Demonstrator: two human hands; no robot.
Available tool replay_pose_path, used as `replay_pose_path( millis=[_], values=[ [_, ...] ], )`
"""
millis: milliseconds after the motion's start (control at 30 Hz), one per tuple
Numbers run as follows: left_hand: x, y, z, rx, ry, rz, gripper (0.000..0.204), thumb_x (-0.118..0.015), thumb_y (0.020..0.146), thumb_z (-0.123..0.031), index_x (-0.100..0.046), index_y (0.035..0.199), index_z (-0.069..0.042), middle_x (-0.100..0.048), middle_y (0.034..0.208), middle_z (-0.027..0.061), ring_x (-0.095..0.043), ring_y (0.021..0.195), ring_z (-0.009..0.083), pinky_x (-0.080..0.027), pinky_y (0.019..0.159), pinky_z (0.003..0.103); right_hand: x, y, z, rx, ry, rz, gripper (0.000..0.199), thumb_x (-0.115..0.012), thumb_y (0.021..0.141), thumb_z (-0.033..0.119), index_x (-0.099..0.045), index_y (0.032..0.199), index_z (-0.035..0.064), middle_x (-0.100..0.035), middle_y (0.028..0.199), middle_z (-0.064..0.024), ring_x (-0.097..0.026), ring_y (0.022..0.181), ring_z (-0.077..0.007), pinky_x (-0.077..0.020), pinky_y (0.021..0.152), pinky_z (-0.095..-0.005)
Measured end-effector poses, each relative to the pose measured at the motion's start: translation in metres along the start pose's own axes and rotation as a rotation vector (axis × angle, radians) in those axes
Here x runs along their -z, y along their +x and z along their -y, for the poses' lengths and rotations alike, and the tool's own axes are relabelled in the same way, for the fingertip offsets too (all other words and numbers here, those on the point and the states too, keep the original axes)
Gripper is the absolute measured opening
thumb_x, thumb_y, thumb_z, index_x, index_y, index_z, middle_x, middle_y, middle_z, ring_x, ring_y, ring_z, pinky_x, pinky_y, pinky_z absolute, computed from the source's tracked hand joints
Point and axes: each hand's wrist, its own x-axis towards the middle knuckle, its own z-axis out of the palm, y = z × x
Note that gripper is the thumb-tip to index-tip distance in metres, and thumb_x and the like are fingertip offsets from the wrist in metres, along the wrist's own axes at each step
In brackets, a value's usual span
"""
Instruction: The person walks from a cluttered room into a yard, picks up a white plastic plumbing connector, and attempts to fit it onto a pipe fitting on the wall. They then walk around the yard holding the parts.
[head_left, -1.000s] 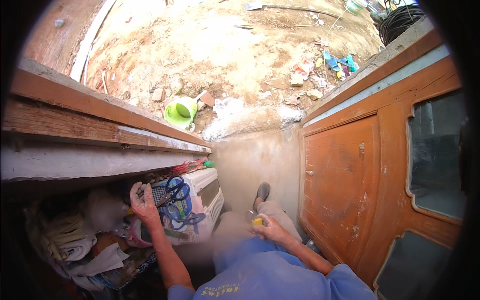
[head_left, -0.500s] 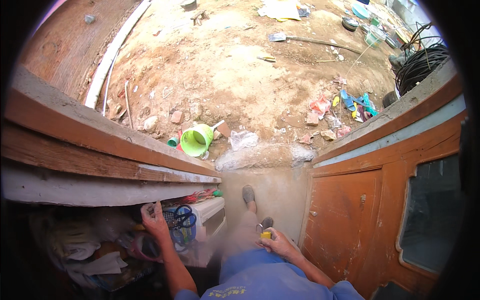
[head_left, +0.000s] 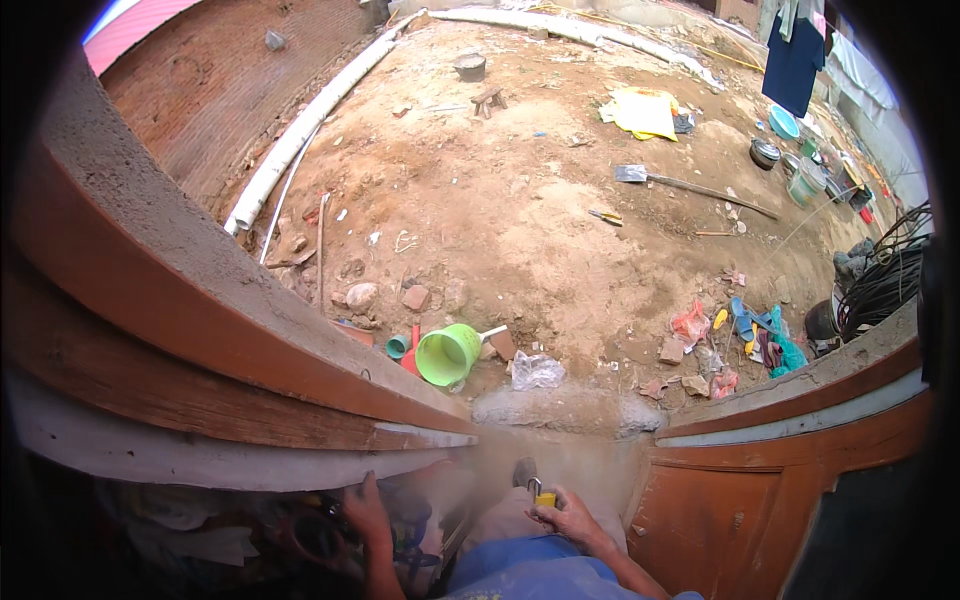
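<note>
From the head camera: right hand [head_left: 572,526] gripping a yellow padlock [head_left: 546,499] over the trousers [head_left: 498,518]! Left hand [head_left: 368,512] near the white ledge [head_left: 200,462], its grip unclear. Holding the lock looks like the step; moving it calls for steady fingers.

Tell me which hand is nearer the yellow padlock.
Right: the right hand holds the yellow padlock, while the left hand is apart from it, off to its left.

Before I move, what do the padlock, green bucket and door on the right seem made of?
Padlock: probably metal, silvery shackle; yellow body, brass or coated. Green bucket: likely plastic, smooth, evenly coloured. Door: apparently wood, panelled, scuffed orange-brown coat.
</note>
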Motion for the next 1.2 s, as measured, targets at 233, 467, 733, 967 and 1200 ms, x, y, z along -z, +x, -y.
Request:
replay_pose_path(
  millis=[233,467,733,967,1200],
  values=[
    [-0.009,-0.007,-0.004,0.006,-0.074,-0.07,0.034,-0.065,0.095,-0.025,-0.065,0.084,0.006,-0.065,0.067,0.0137,-0.06,0.059,0.0212,-0.047,0.059,0.036,0.01,0.026,0.044,0.011,-0.122,0.108,0.028,-0.067,0.092,0.018,-0.056,0.114,0.0026,-0.065,0.087,-0.0046,-0.059,0.065,-0.0084,-0.0492,0.056,-0.024],
    [0.007,-0.027,-0.052,0.158,-0.091,-0.161,0.03,-0.064,0.095,-0.023,-0.063,0.082,0.004,-0.063,0.07,0.0126,-0.058,0.065,0.0209,-0.048,0.064,0.036,0.017,0.057,0.124,0.024,-0.383,0.28,0.04,-0.069,0.09,0.019,-0.056,0.126,0.0058,-0.061,0.083,-0.0021,-0.056,0.065,-0.0085,-0.0479,0.057,-0.0253],
    [0.0,-0.04,-0.114,0.073,-0.174,-0.208,0.026,-0.063,0.096,-0.02,-0.062,0.082,0.003,-0.064,0.07,0.0093,-0.058,0.063,0.0182,-0.047,0.062,0.034,0.003,0.079,0.22,0.238,-0.473,0.379,0.047,-0.073,0.086,0.021,-0.058,0.129,0.0083,-0.06,0.077,0.0,-0.052,0.061,-0.0073,-0.0427,0.056,-0.0247],
    [0.001,-0.028,-0.134,0.092,-0.281,-0.206,0.02,-0.065,0.094,-0.018,-0.062,0.09,0.001,-0.066,0.074,0.0071,-0.06,0.069,0.0172,-0.05,0.067,0.032,-0.022,0.089,0.274,0.343,-0.367,0.484,0.034,-0.075,0.086,0.014,-0.058,0.115,0.0046,-0.062,0.075,0.0005,-0.055,0.06,-0.0069,-0.0421,0.051,-0.0231],
    [0.005,-0.006,-0.149,0.102,-0.118,-0.283,0.017,-0.067,0.093,-0.016,-0.064,0.089,0.0,-0.065,0.072,0.0088,-0.062,0.068,0.018,-0.05,0.067,0.032,-0.06,0.081,0.334,0.491,-0.338,0.608,0.035,-0.075,0.088,0.017,-0.059,0.116,0.0029,-0.066,0.09,-0.0014,-0.058,0.07,-0.0071,-0.0461,0.06,-0.0225]
  ],
)
